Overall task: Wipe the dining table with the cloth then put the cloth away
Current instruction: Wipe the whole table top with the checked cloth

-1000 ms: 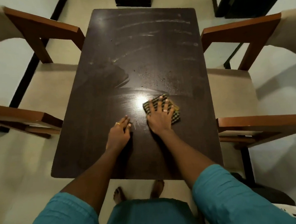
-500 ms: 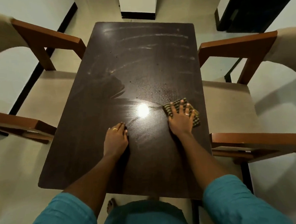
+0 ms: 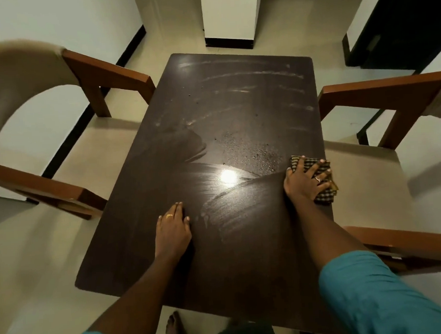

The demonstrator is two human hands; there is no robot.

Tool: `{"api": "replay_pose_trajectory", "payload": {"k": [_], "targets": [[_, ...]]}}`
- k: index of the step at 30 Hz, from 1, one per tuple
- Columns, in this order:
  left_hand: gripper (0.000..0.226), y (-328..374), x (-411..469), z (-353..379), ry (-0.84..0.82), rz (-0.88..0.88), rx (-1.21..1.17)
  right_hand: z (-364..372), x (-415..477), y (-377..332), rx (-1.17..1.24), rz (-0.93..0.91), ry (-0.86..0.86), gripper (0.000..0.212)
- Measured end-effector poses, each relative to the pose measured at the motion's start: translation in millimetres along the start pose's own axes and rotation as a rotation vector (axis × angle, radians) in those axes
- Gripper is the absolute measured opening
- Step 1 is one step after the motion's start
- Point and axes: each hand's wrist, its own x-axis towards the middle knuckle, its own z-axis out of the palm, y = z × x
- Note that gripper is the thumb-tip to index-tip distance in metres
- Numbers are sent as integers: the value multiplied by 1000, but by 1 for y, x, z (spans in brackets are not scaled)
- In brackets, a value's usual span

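A dark brown dining table (image 3: 236, 109) fills the middle of the view, with pale smear streaks on its far half and water droplets near the centre. A folded dark checked cloth (image 3: 325, 196) lies at the table's right edge. My right hand (image 3: 305, 181) presses flat on it with fingers spread, covering most of it. My left hand (image 3: 172, 227) rests flat on the bare tabletop near the middle front, fingers straight, holding nothing. A damp swept arc runs between the two hands.
A wooden chair with a beige seat (image 3: 57, 140) stands close on the left. Another chair (image 3: 381, 110) stands on the right, its armrest (image 3: 399, 241) beside my right forearm. A white pillar (image 3: 228, 14) and a dark doorway (image 3: 399, 19) lie beyond the table.
My right hand has slid the cloth rightward from near the table's middle to its right edge, leaving a damp streak. My left hand stays planted on the tabletop.
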Motion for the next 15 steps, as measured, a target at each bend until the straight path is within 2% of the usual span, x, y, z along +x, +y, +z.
{"api": "replay_pose_trajectory", "payload": {"k": [6,10,12,15], "targets": [[50,-14,-6,-4,-12,-37,-36,27,-55,-72,-132,-403,-93,67],[51,-24,-6,-11,-11,-35,-39,50,-116,-108,-191,-706,-221,72],[51,-31,-1,-14,-13,-44,-32,56,-128,-108,-213,-794,-217,68],[49,-45,10,-18,-7,-57,-12,54,-118,-95,-237,-828,-170,62]]}}
